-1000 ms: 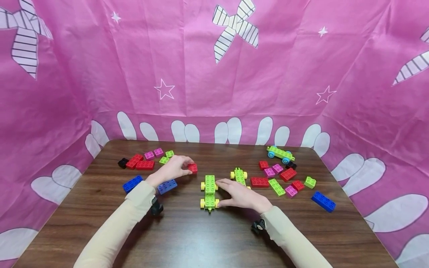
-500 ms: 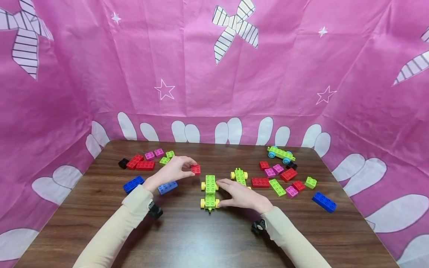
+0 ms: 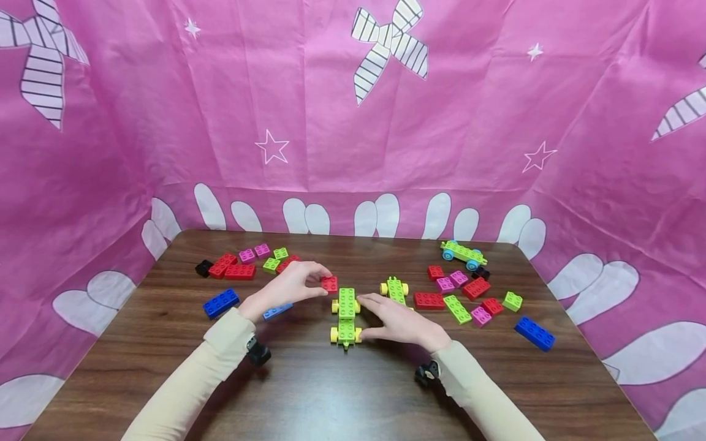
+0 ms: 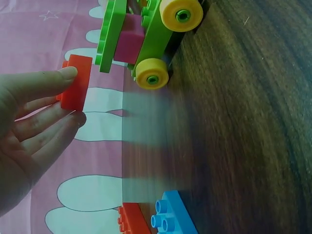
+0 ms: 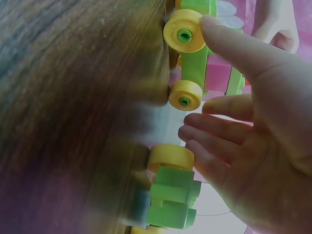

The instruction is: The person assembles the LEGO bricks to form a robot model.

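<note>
In the head view my left hand [image 3: 292, 286] pinches a red brick [image 3: 329, 285] between thumb and fingers, off the table. The left wrist view shows this red brick [image 4: 76, 83] beside a raised green brick [image 4: 111, 36]. That green brick sits on a pink brick [image 4: 130, 39], which stands on a green car base with yellow wheels [image 4: 152, 73]. My right hand [image 3: 399, 321] lies along the right side of this green car [image 3: 346, 331], fingers loosely extended. In the right wrist view its thumb touches a yellow wheel [image 5: 184, 30].
A second yellow-wheeled green base [image 3: 394, 289] stands partly behind my right hand. Loose bricks lie on both sides, among them a blue brick [image 3: 220, 303] at left and another blue brick [image 3: 534, 333] at right. A blue-wheeled green base [image 3: 463, 253] stands at the back right.
My left hand has moved slightly right and nearer with the red brick, toward the far end of the car. The right hand has stayed in place.
</note>
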Tool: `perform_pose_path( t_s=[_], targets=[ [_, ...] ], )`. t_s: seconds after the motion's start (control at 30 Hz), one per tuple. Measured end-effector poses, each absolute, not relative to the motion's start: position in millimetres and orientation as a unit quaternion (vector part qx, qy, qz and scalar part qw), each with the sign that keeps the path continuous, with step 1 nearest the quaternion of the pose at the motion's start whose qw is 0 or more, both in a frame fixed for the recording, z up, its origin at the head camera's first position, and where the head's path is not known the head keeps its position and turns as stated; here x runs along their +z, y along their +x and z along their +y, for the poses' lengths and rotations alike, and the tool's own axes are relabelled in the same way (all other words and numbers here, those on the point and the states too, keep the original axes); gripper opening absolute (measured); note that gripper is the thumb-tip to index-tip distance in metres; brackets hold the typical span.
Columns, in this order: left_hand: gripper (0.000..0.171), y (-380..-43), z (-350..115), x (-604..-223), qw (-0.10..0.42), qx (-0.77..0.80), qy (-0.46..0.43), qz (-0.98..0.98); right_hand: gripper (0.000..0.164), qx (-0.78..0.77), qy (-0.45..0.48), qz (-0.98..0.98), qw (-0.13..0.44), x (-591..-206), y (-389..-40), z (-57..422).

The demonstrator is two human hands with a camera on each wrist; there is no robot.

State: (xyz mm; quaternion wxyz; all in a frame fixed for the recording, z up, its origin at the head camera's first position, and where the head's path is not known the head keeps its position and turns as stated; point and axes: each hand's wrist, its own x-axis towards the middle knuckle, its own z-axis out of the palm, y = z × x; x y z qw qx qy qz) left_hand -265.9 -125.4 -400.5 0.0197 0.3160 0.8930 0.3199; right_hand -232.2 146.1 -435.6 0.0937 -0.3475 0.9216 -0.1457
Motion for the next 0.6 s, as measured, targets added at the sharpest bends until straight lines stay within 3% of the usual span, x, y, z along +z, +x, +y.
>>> perform_pose_path(
  t_s=[0.27,0.6],
  targets=[
    [0.033,-265.0,-119.2,-403.5,0.026,0.340,0.325,0.882,0.075,-0.177,-0.332,0.926,0.041,-434.7,-235.4,144.7],
    [0.032,-265.0,-115.0,-402.3,0.032,0.354,0.334,0.873,0.070,-0.249,-0.320,0.913,0.042,-434.0,-239.5,139.6]
  ],
)
